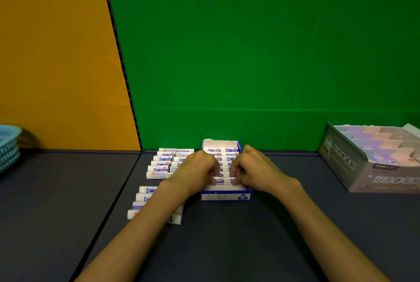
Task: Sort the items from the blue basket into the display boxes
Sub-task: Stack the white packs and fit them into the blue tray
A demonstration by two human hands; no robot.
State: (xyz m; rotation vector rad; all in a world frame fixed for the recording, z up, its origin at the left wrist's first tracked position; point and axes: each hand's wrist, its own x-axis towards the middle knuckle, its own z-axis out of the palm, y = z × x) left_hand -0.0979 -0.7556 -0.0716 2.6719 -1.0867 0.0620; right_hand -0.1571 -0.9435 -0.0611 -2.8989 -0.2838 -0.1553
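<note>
— Dark worktop (250, 236), green backdrop. Placing step?
— Yes: left hand (195, 171) and right hand (254, 170) pinching one eraser (223, 181) over blue display box (226, 193). Next: seating it flat in front row.

Both hands, left (197, 171) and right (252, 169), pinch one white eraser (223, 180) over the blue display box (226, 195), loose erasers (162, 163) lying on the desk (250, 236) just left of them.
</note>
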